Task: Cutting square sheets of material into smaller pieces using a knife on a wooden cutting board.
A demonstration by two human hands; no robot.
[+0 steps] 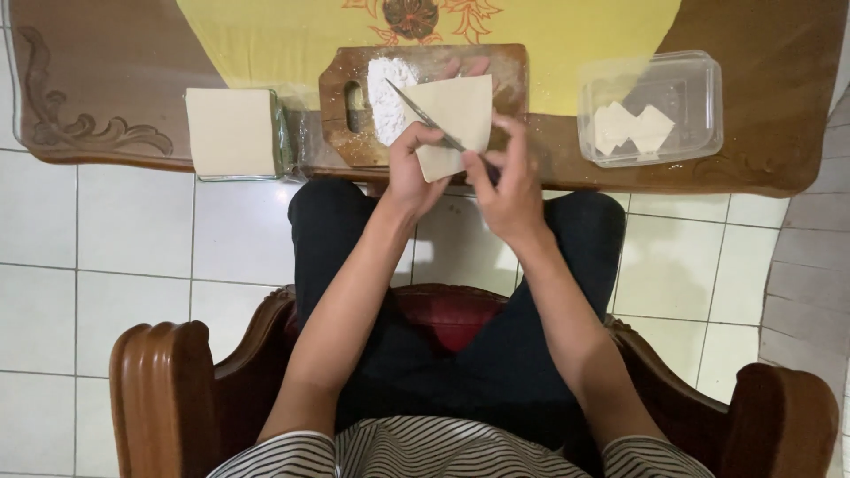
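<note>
— What's the biggest thing in front of that person?

— The wooden bench (106, 97), dark brown with carved scrollwork at its corner, and a yellow cloth (283, 35) spread across its middle. The person sits at it in a carved wooden armchair (159, 389) over a white tiled floor (106, 265).

— And on the bench?

— In the centre, a wooden cutting board (341, 111) with a handle slot, dusted with a heap of white flour (385, 97). To its left lies a stack of pale square dough sheets (232, 131). On the other side stands a clear plastic container (699, 97) with a few folded pale pieces (630, 128) inside.

— What are the hands doing?

— Both are raised just over the near edge of the board. The left hand (409, 168) is curled closed around the lower left corner of a single pale dough sheet (456, 111), holding it up over the board. The right hand (509, 190) is closed too, its fingers pinched around the handle of a thin knife (425, 115).

— Where does the blade go?

— It slants up and leftward across the sheet, its tip over the flour. I cannot tell whether the edge touches the sheet.
</note>
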